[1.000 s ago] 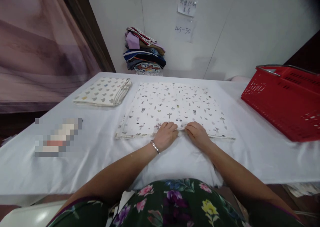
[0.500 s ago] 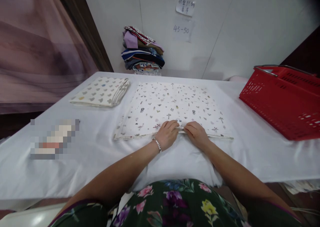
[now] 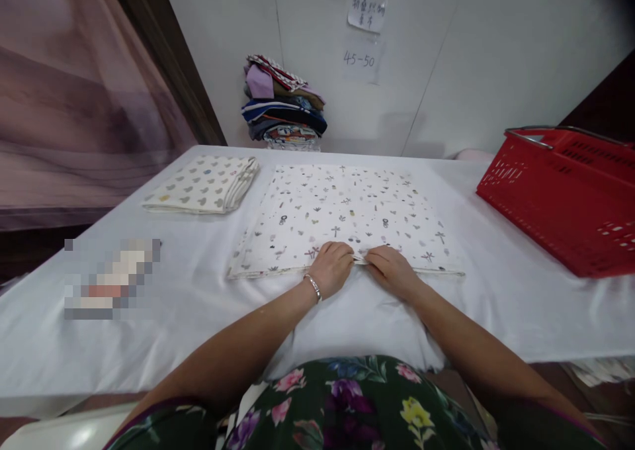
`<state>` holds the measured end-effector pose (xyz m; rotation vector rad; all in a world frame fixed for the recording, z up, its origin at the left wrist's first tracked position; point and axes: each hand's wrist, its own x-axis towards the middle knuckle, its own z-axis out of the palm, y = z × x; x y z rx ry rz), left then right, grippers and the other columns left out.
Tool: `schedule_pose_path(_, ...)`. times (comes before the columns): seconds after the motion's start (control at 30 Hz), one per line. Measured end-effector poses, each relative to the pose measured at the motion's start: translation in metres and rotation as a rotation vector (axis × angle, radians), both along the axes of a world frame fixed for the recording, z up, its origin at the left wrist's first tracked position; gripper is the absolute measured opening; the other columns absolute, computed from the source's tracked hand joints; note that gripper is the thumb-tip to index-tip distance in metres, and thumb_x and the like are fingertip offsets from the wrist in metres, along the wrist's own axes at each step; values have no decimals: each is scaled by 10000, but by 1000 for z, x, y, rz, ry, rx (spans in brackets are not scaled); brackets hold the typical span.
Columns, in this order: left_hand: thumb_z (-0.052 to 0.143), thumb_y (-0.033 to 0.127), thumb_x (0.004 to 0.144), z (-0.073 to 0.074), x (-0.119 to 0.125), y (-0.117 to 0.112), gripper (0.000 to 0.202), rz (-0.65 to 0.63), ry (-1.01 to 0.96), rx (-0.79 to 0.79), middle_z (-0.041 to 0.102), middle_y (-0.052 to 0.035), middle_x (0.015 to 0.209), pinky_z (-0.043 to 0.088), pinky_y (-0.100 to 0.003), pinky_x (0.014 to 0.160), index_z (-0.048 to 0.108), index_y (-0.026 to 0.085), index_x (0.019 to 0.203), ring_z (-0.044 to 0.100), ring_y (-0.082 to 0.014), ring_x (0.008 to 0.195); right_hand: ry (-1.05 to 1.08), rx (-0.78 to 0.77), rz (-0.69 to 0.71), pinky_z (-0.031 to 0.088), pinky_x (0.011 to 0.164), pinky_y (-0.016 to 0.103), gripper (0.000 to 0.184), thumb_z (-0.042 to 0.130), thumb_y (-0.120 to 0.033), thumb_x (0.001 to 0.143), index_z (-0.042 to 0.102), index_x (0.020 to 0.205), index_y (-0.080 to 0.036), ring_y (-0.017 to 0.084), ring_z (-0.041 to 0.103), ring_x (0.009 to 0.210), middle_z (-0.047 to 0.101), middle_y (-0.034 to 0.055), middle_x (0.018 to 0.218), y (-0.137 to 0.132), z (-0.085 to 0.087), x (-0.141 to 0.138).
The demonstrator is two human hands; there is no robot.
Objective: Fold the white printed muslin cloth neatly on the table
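A white printed cloth [image 3: 342, 215] lies folded flat in the middle of the white table [image 3: 198, 304]. My left hand [image 3: 333, 267], with a bracelet on the wrist, pinches the cloth's near edge at its middle. My right hand [image 3: 394, 271] grips the same edge right beside it, fingers curled. The two hands almost touch. A second folded cloth with a heart print [image 3: 203, 184] rests to the left, farther back.
A red plastic basket [image 3: 565, 195] stands at the table's right. A stack of folded colourful fabrics [image 3: 282, 102] sits against the back wall under paper notes [image 3: 366, 33]. A blurred object [image 3: 112, 278] lies at the left near the front edge.
Both hands stay on the cloth's near edge, with only tiny finger shifts. The view has drifted slightly.
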<state>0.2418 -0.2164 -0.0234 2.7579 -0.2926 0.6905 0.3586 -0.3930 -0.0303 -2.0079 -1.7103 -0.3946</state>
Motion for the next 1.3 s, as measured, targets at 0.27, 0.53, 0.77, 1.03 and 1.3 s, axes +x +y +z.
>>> schedule_pose_path(0.27,537,253,843,-3,-7,3,155,4,123,76,588,-54,1117,358,-362,884,552,179,978,511,-193,1003,7,48,-11,469,782,361,191,437,-213,920,578,1043,-175,206,550,906,619,101,989,-3,0,1)
schedule_pose_path(0.53,458,99,822,-2,-7,3,293,199,151,141,607,-71,1006,391,-361,819,508,155,1106,539,-205,930,1,47,-12,468,777,359,181,421,-212,927,577,1010,-167,208,548,896,617,104,967,-3,1,1)
schedule_pose_path(0.77,438,114,850,0,-10,6,207,147,174,197,609,-48,981,407,-336,772,607,201,932,519,-201,936,13,-52,-19,443,772,349,195,405,-194,926,590,982,-168,204,537,889,615,101,978,-2,-2,1)
schedule_pose_path(1.03,459,178,861,7,2,3,217,75,261,246,610,-67,983,428,-369,788,602,186,1024,524,-223,931,-56,-130,-56,414,758,313,184,431,-168,915,605,973,-148,189,526,879,626,91,973,3,-4,0)
schedule_pose_path(1.3,410,201,880,-1,4,12,243,38,233,149,616,-74,973,448,-373,790,606,193,1023,542,-219,904,-63,-161,-233,414,864,365,310,400,-165,925,510,1214,-187,194,524,1029,604,98,1116,-53,7,2)
